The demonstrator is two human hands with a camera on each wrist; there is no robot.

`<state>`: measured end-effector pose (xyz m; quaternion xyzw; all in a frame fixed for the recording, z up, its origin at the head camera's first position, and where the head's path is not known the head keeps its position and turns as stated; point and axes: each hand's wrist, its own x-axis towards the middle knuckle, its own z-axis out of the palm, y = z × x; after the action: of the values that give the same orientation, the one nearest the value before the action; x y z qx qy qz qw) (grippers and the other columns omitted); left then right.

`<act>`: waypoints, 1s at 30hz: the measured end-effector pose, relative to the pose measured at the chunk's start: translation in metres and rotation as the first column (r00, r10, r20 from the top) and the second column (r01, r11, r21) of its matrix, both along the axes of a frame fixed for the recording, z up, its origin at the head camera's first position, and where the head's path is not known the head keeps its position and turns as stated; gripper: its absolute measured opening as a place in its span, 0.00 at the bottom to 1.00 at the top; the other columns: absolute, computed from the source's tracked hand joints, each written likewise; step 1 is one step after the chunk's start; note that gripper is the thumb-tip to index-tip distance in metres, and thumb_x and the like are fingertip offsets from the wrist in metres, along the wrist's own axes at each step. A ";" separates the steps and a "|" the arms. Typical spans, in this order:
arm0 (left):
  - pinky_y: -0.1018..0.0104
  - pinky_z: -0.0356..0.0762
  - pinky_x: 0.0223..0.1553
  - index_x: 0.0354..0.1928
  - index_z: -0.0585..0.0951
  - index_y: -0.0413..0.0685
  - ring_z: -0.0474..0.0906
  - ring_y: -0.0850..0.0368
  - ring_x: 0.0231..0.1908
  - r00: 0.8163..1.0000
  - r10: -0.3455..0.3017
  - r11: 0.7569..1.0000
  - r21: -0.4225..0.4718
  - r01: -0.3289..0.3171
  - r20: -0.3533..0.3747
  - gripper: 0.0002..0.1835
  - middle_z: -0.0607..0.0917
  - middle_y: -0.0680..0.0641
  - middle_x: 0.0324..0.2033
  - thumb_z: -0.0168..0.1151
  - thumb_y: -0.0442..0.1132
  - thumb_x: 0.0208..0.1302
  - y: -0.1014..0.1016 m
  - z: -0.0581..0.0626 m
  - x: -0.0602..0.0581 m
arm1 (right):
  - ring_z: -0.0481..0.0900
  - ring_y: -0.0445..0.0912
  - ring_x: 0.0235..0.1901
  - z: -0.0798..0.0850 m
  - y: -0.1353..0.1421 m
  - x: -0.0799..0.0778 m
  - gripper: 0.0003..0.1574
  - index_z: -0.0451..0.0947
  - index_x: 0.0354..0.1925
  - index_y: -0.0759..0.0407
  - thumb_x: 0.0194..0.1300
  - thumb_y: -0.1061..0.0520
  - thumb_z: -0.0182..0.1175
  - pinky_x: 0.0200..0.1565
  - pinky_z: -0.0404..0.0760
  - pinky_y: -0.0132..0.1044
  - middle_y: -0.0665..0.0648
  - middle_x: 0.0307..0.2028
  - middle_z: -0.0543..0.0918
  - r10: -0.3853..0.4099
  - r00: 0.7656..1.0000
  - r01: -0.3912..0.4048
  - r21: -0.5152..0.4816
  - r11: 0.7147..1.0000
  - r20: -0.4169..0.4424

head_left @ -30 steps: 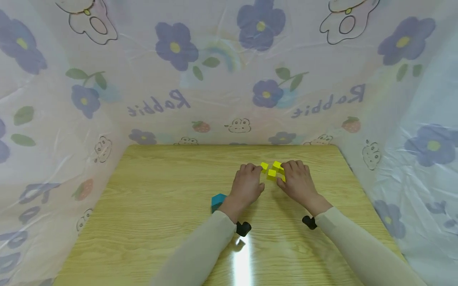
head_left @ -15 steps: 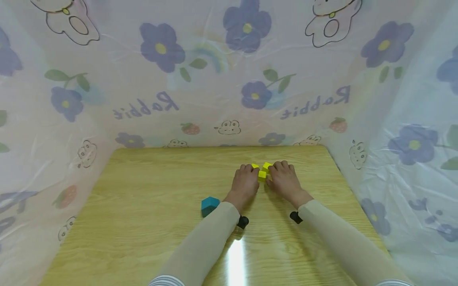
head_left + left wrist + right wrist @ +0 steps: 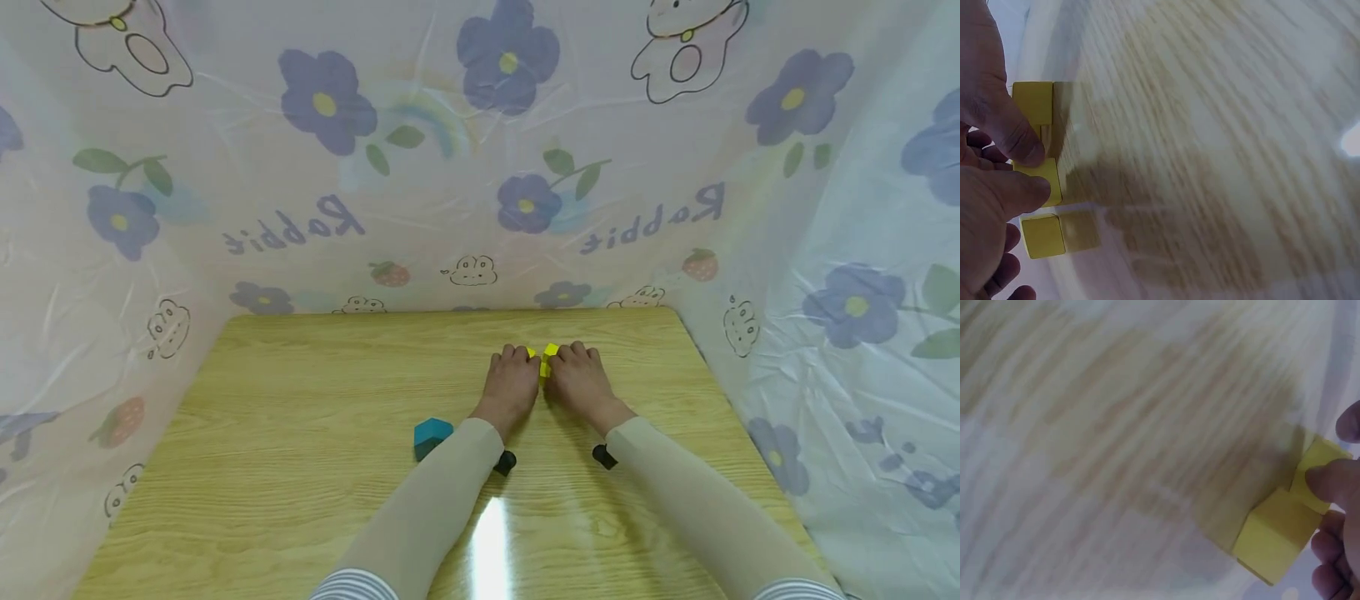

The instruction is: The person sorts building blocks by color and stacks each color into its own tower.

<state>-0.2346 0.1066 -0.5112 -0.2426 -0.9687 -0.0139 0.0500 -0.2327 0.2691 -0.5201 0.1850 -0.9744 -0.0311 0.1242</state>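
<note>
Near the table's far side, my two hands meet at a small cluster of yellow blocks [image 3: 545, 367]. In the left wrist view, the thumb of my left hand [image 3: 512, 385] lies across the front of a yellow cube [image 3: 1049, 167], fingers curled behind. My right hand [image 3: 582, 385] also pinches at it, its thumb right at the cube's edge. One yellow block [image 3: 1043, 239] sits to the left of the held cube, and another [image 3: 1032, 100] to the right. The right wrist view has a larger-looking yellow block [image 3: 1277, 534] beside the thumb. The hands cover parts of the cluster.
A blue block [image 3: 432, 436] with angled sides rests left of the left forearm, partly hidden by the sleeve [image 3: 442, 492]. The wooden table [image 3: 315, 392] is bordered by a patterned curtain [image 3: 420, 208] at the back and both sides.
The right hand has closed in on the left, and the gap between them has narrowed. Less of the yellow cluster shows. The head view has shifted, with the scene sliding left.
</note>
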 end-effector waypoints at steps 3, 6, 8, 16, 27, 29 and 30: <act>0.56 0.74 0.55 0.62 0.83 0.54 0.72 0.51 0.55 1.000 -0.001 1.000 0.002 0.001 -0.005 0.15 0.81 0.50 0.57 0.54 0.42 0.83 -0.001 -0.003 0.001 | 0.73 0.58 0.48 -0.001 -0.001 0.003 0.11 0.83 0.43 0.60 0.70 0.54 0.66 0.47 0.71 0.54 0.59 0.45 0.82 0.015 1.000 -0.015 -0.001 1.000 0.015; 0.56 0.76 0.52 0.60 0.83 0.52 0.73 0.50 0.52 1.000 0.008 1.000 0.018 -0.007 -0.021 0.13 0.82 0.49 0.54 0.54 0.41 0.82 -0.002 -0.005 0.007 | 0.73 0.57 0.49 0.000 -0.001 0.008 0.12 0.83 0.47 0.59 0.70 0.53 0.69 0.48 0.70 0.54 0.58 0.46 0.83 0.056 0.998 -0.055 -0.017 0.998 0.006; 0.58 0.78 0.51 0.59 0.83 0.51 0.74 0.50 0.50 0.999 0.017 0.999 0.036 -0.016 -0.029 0.13 0.83 0.48 0.53 0.56 0.41 0.81 -0.003 -0.005 0.013 | 0.74 0.57 0.50 0.001 0.000 0.015 0.15 0.84 0.49 0.58 0.68 0.53 0.72 0.48 0.71 0.54 0.58 0.47 0.84 0.093 0.996 -0.094 -0.039 0.995 -0.011; 0.63 0.78 0.43 0.55 0.82 0.46 0.73 0.52 0.41 0.995 0.006 0.989 0.145 0.008 -0.098 0.13 0.82 0.46 0.45 0.65 0.41 0.74 -0.021 0.000 0.061 | 0.73 0.54 0.48 0.010 -0.002 0.051 0.20 0.83 0.50 0.57 0.62 0.55 0.76 0.46 0.70 0.51 0.55 0.48 0.83 0.215 0.976 -0.219 -0.146 0.965 -0.038; 0.63 0.79 0.42 0.53 0.83 0.43 0.75 0.50 0.41 0.989 0.049 0.975 0.220 -0.018 -0.138 0.10 0.81 0.44 0.43 0.66 0.35 0.73 -0.042 -0.017 0.085 | 0.73 0.53 0.47 -0.002 -0.023 0.065 0.17 0.83 0.50 0.56 0.64 0.56 0.72 0.45 0.69 0.47 0.53 0.48 0.83 0.266 0.964 -0.260 -0.199 0.945 0.006; 0.63 0.79 0.41 0.53 0.82 0.42 0.75 0.50 0.40 0.988 0.059 0.976 0.215 -0.027 -0.143 0.09 0.80 0.43 0.42 0.64 0.34 0.74 -0.042 -0.022 0.083 | 0.73 0.53 0.48 -0.005 -0.026 0.061 0.16 0.83 0.52 0.56 0.66 0.56 0.70 0.45 0.70 0.48 0.54 0.48 0.83 0.261 0.965 -0.252 -0.188 0.949 0.027; 0.63 0.78 0.40 0.53 0.82 0.42 0.75 0.50 0.40 0.987 0.065 0.977 0.209 -0.034 -0.145 0.09 0.80 0.43 0.42 0.64 0.34 0.74 -0.043 -0.024 0.082 | 0.73 0.54 0.48 -0.006 -0.027 0.059 0.16 0.83 0.52 0.56 0.67 0.55 0.70 0.45 0.70 0.49 0.54 0.49 0.83 0.259 0.965 -0.247 -0.186 0.951 0.039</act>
<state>-0.1523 0.0640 -0.5350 -0.2122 -0.9612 -0.0946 0.1485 -0.1735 0.2418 -0.5260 0.2973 -0.9448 0.0789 0.1125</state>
